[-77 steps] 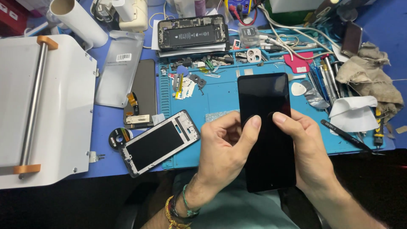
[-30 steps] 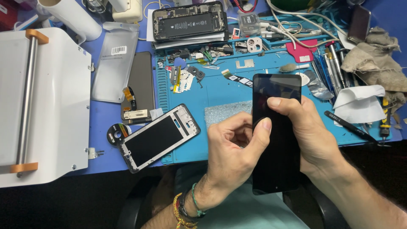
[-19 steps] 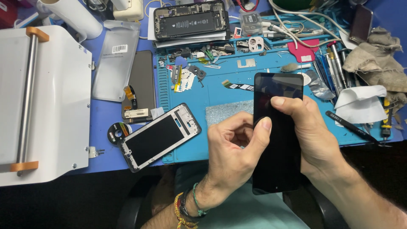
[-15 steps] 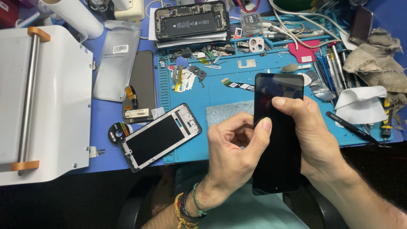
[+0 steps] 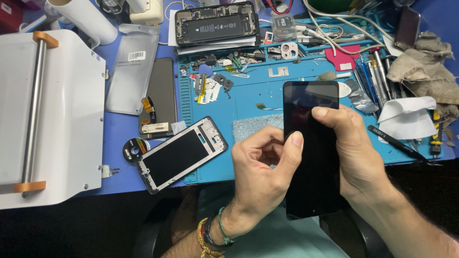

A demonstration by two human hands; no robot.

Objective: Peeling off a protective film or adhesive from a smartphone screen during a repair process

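Both my hands hold a black phone screen panel (image 5: 313, 157) upright over the near edge of the blue work mat (image 5: 248, 102). My left hand (image 5: 265, 177) grips its left edge, thumb pressed on the glass. My right hand (image 5: 351, 153) wraps the right edge, with a finger across the upper face. A phone frame with a dark centre (image 5: 180, 154) lies tilted on the mat's near left corner, left of my left hand.
An opened phone with its battery showing (image 5: 216, 24) lies at the back. A dark panel with a flex cable (image 5: 158, 98), a clear sleeve (image 5: 133, 67), a white roller machine (image 5: 45, 114), tweezers (image 5: 394, 142), white wipes (image 5: 405, 117), rags (image 5: 425, 64) and several small parts surround the mat.
The screen panel and both hands have shifted a little to the right, and my right hand's finger now lies higher on the glass. Both grips remain.
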